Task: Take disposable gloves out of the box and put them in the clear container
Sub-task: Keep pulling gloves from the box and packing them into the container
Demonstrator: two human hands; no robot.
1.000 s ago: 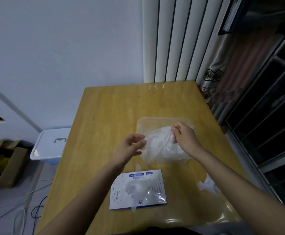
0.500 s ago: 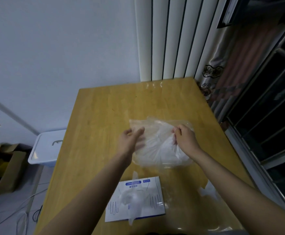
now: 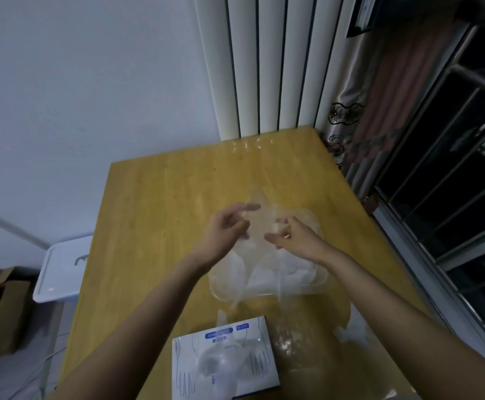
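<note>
A filmy disposable glove [image 3: 257,209] hangs above the clear container [image 3: 320,280] at mid-surface [image 3: 149,226]. The right hand [image 3: 294,236] pinches it; the left hand [image 3: 225,226] is spread, grip unclear. The glove box [image 3: 224,362] lies at six o'clock. The glove is best lowered flat, then pressed in.

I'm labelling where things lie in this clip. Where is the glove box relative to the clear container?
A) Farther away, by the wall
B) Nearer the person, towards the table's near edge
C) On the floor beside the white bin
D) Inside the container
B: the glove box lies flat on the table towards its near edge, closer to the person than the clear container.
</note>
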